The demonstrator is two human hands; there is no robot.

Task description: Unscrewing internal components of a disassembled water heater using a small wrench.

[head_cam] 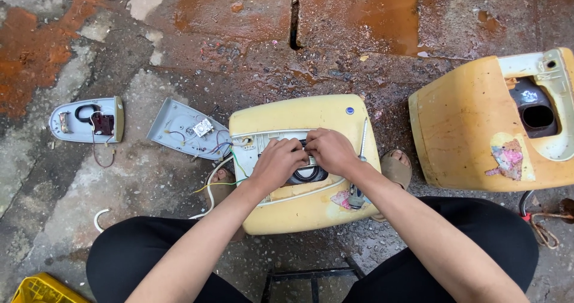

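Note:
A yellow plastic appliance casing (287, 115) lies on the wet ground between my knees. Both hands work at its opening, over a black ring-shaped part (308, 175). My left hand (276, 162) presses its fingers into the opening from the left. My right hand (330, 150) meets it from the right, fingers curled on a small part that I cannot make out. A screwdriver (360, 165) rests on the casing just right of my right wrist. Loose coloured wires (221, 183) hang out of the casing's left side.
A grey cover plate with a small circuit part (185, 128) lies left of the casing, and another grey panel (89, 119) farther left. A second yellow casing (478, 124) stands at the right. A yellow crate corner (42, 289) shows bottom left. The ground is wet, rust-stained concrete.

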